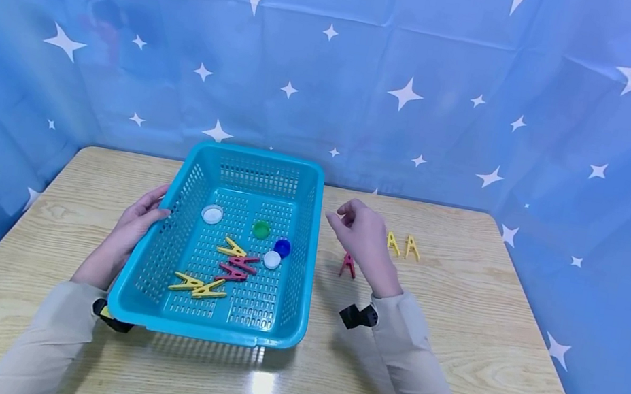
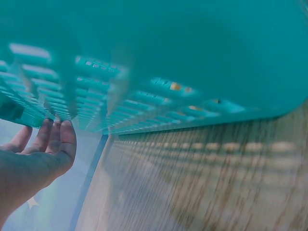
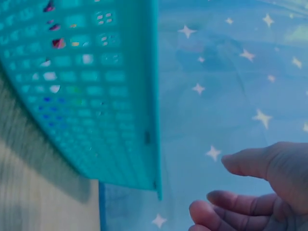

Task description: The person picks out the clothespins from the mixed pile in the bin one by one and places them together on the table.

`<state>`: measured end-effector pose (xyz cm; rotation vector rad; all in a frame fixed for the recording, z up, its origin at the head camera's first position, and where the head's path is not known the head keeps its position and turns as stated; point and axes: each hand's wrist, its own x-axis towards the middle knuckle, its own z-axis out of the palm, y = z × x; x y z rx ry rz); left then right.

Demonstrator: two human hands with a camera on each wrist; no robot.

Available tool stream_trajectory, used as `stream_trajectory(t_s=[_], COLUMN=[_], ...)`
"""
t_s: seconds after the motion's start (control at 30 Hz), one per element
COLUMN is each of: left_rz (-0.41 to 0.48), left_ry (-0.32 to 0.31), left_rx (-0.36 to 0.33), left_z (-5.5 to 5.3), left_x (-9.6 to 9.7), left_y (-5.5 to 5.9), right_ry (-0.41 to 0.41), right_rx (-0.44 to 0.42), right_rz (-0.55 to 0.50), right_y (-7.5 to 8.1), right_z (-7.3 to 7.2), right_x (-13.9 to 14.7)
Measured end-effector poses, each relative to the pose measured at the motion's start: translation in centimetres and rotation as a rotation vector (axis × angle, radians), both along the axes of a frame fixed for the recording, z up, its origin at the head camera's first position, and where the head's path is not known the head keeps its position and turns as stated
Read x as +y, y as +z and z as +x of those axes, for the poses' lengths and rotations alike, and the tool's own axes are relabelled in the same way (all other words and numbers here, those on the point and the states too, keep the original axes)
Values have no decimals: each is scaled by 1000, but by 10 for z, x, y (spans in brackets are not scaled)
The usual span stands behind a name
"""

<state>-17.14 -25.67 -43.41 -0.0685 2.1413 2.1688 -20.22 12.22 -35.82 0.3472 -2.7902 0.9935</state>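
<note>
A turquoise plastic basket (image 1: 204, 327) with slotted walls stands on the table. My left hand (image 1: 127, 229) holds its left side, thumb at the rim; fingertips touch the wall in the left wrist view. My right hand (image 1: 367, 240) hovers right of the basket, fingers loosely bent and holding nothing; the right wrist view shows a gap between thumb and fingers. Inside the basket lie yellow clothespins (image 1: 188, 282), red clothespins (image 1: 233, 273), a green cap (image 1: 261, 230), a blue cap (image 1: 282, 247) and white caps (image 1: 272, 260). A red clothespin (image 1: 348, 265) lies below my right hand.
Two yellow clothespins (image 1: 412, 247) lie on the table just right of my right hand. The wooden table (image 1: 487, 362) extends on both sides of the basket. A blue curtain (image 1: 344, 91) with white stars hangs behind the table and along its sides.
</note>
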Motion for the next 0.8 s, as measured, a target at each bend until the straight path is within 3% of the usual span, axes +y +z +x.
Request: stream_trajectory(t_s=[0.37, 0.8], left_rz=[19, 30], left_ry=[1, 3], left_rx=[-2, 4], left_z=[0, -1], left_x=[0, 1], left_y=[-1, -1], right_ry=[157, 358], right_rx=[25, -14], right_rz=[-69, -62], right_y=[16, 18], right_z=[-6, -20], right_x=[-36, -77])
